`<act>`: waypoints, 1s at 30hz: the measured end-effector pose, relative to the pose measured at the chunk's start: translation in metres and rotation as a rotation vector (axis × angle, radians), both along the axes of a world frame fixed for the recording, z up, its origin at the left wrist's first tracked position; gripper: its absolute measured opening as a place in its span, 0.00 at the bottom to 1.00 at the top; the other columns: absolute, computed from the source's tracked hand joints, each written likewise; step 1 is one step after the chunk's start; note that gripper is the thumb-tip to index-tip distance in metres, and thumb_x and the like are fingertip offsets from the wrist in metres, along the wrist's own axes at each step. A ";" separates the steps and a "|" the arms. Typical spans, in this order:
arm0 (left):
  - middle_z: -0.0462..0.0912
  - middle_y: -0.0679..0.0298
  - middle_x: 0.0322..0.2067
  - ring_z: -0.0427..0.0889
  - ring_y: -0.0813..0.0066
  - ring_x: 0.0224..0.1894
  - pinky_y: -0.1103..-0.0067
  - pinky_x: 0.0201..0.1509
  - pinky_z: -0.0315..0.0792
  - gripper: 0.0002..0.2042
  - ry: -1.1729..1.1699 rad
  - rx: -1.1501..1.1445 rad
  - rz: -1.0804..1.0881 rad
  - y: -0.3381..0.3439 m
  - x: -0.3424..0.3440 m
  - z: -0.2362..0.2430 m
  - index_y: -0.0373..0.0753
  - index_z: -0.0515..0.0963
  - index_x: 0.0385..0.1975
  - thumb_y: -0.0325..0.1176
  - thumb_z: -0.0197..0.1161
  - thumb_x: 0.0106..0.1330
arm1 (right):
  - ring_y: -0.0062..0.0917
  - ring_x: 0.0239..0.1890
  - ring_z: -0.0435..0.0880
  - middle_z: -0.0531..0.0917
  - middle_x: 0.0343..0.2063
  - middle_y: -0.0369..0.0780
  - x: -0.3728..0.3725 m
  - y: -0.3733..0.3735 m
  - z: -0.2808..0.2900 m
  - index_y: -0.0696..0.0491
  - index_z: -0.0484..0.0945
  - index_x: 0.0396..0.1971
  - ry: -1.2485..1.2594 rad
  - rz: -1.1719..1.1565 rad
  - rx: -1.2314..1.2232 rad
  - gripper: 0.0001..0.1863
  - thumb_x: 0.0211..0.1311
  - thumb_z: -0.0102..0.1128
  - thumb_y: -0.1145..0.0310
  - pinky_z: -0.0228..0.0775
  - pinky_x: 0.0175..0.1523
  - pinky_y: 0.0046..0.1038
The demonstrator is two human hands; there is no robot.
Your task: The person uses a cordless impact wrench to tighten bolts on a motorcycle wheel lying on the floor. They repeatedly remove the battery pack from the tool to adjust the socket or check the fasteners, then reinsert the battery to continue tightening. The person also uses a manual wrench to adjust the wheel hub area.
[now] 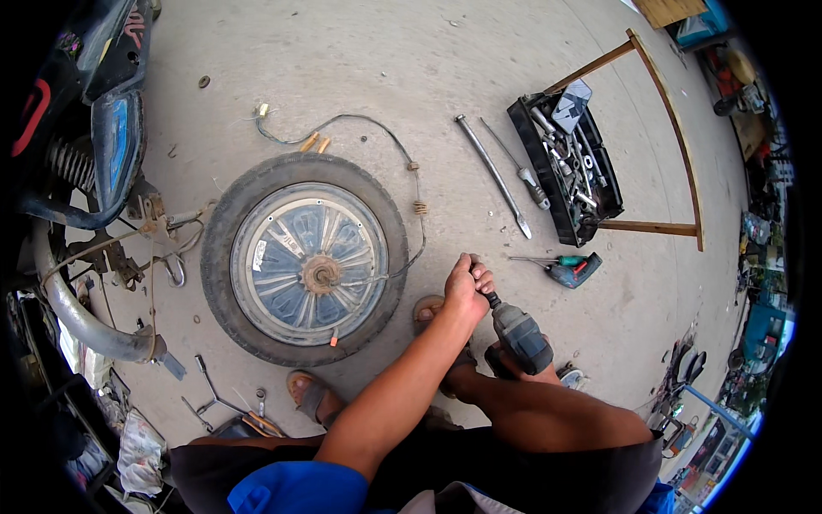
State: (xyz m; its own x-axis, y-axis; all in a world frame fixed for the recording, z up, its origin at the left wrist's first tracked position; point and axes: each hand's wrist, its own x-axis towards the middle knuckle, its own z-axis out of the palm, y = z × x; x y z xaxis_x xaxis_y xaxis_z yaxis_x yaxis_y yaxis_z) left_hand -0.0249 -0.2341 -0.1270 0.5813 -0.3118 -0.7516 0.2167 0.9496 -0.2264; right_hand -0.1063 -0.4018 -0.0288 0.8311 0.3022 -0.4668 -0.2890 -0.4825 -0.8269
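A dark grey cordless impact driver point(519, 337) is held between my hands, its nose pointing up and left. The fingers of my left hand point(467, 289) are closed around the front end of its black shaft; the tip is hidden in them. Behind the driver's body, my right hand point(512, 367) grips its handle and is mostly hidden by the tool and my knee. To the left of my left hand, a wheel with a black tyre point(221, 257) and a blue-grey hub point(295, 265) lies flat on the ground. A cable point(398, 141) runs from its axle to a pale connector.
An open black toolbox point(561, 214) full of sockets and wrenches stands at the upper right, beside a wooden frame point(685, 154). A long metal bar point(494, 176), a screwdriver point(531, 184) and another power tool point(574, 270) lie nearby. A partly dismantled motorbike point(103, 171) stands left.
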 end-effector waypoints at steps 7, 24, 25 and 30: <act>0.63 0.74 0.17 0.57 0.82 0.16 0.80 0.23 0.55 0.14 0.019 0.084 -0.004 -0.013 0.009 0.011 0.47 0.68 0.31 0.45 0.44 0.79 | 0.25 0.29 0.85 0.86 0.26 0.37 -0.020 -0.016 -0.023 0.55 0.83 0.31 -0.105 -0.078 -0.043 0.06 0.52 0.68 0.75 0.75 0.36 0.30; 0.55 0.76 0.14 0.53 0.82 0.15 0.80 0.22 0.53 0.16 0.002 0.067 -0.063 -0.023 0.016 0.004 0.48 0.69 0.31 0.48 0.42 0.80 | 0.25 0.33 0.87 0.87 0.30 0.38 -0.016 -0.005 -0.010 0.55 0.84 0.35 0.016 -0.214 0.027 0.08 0.53 0.67 0.75 0.78 0.42 0.29; 0.56 0.76 0.14 0.53 0.82 0.15 0.80 0.21 0.53 0.17 -0.008 0.072 -0.078 -0.023 0.016 0.003 0.47 0.69 0.31 0.48 0.42 0.80 | 0.25 0.32 0.87 0.87 0.30 0.38 -0.015 -0.003 -0.009 0.55 0.84 0.35 0.008 -0.214 0.033 0.08 0.53 0.67 0.75 0.78 0.41 0.29; 0.57 0.76 0.14 0.52 0.82 0.15 0.81 0.19 0.51 0.17 0.025 0.019 -0.120 -0.018 0.015 -0.006 0.47 0.69 0.31 0.49 0.43 0.79 | 0.24 0.26 0.83 0.85 0.24 0.38 -0.007 0.007 0.003 0.57 0.84 0.32 0.023 -0.168 -0.015 0.06 0.52 0.66 0.76 0.75 0.34 0.28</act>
